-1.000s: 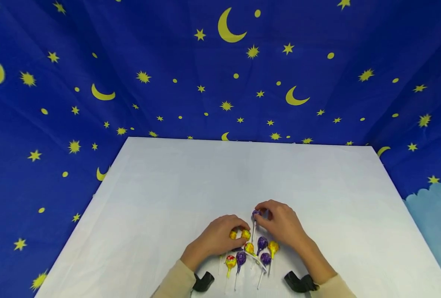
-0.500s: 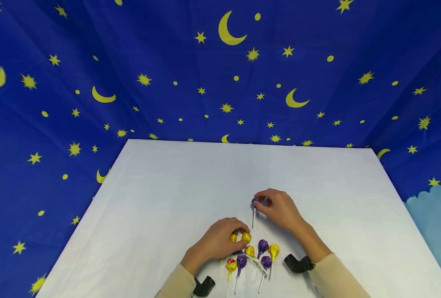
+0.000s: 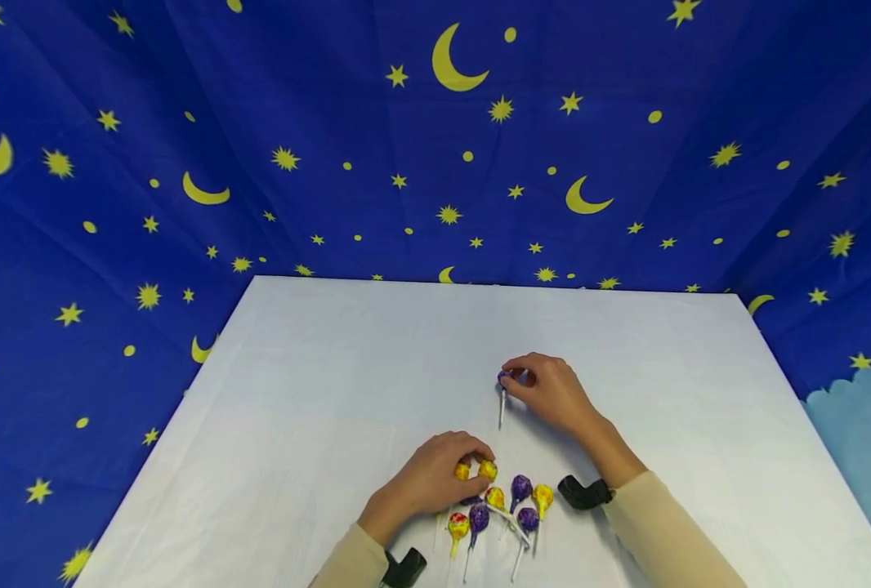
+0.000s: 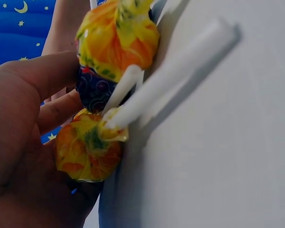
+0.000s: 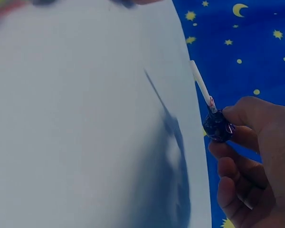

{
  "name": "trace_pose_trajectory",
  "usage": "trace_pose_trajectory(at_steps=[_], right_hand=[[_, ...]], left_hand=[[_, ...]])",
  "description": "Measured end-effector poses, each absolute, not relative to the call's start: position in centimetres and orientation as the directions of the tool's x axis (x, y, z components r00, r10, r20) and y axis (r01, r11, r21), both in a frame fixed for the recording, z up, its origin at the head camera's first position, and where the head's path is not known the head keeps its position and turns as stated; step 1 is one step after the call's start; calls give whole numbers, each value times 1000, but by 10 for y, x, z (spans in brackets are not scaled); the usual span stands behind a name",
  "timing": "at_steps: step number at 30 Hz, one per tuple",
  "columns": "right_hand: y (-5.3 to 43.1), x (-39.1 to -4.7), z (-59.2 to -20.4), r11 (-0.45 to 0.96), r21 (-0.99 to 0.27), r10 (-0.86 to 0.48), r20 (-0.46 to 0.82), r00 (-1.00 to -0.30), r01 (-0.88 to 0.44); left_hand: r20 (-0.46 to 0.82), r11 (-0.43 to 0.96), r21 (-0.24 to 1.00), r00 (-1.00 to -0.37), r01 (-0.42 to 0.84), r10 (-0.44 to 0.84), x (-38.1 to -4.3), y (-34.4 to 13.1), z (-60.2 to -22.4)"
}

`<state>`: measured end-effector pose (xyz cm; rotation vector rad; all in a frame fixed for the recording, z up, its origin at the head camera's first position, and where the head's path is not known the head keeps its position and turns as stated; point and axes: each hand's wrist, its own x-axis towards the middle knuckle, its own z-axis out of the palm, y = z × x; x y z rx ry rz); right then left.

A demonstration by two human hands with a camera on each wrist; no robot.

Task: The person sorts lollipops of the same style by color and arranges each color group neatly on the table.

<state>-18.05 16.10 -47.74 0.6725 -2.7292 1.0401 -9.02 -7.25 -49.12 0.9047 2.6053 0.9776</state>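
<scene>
Held up in my right hand is a purple-wrapped lollipop, pinched by its head between thumb and fingertips. Its white stick points back toward the pile in the head view, and its shadow falls on the table in the right wrist view. My left hand curls round yellow-wrapped lollipops at the pile's left side. A purple lollipop head shows against its fingers in the left wrist view. Just right of that hand lie more lollipops, among them a purple one and a yellow one.
A white table spreads beyond the pile. Blue cloth with yellow moons and stars hangs behind and at the sides. Black wrist cameras sit at both sleeves. Light blue scalloped cloth shows at the right.
My right hand has carried the purple lollipop away from the pile, toward the table's far side. The left hand stays in place round the lollipops.
</scene>
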Motion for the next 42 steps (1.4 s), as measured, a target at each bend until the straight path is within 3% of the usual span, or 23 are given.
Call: trace_pose_trajectory(at_steps=[11, 42], right_hand=[[161, -199, -475, 640, -612, -369, 285, -884, -465], [156, -236, -479, 657, -682, -270, 184, -945, -321]], left_hand=[[1, 571, 680, -779, 460, 627, -93, -73, -491], [-18, 578, 693, -791, 431, 612, -94, -74, -493]])
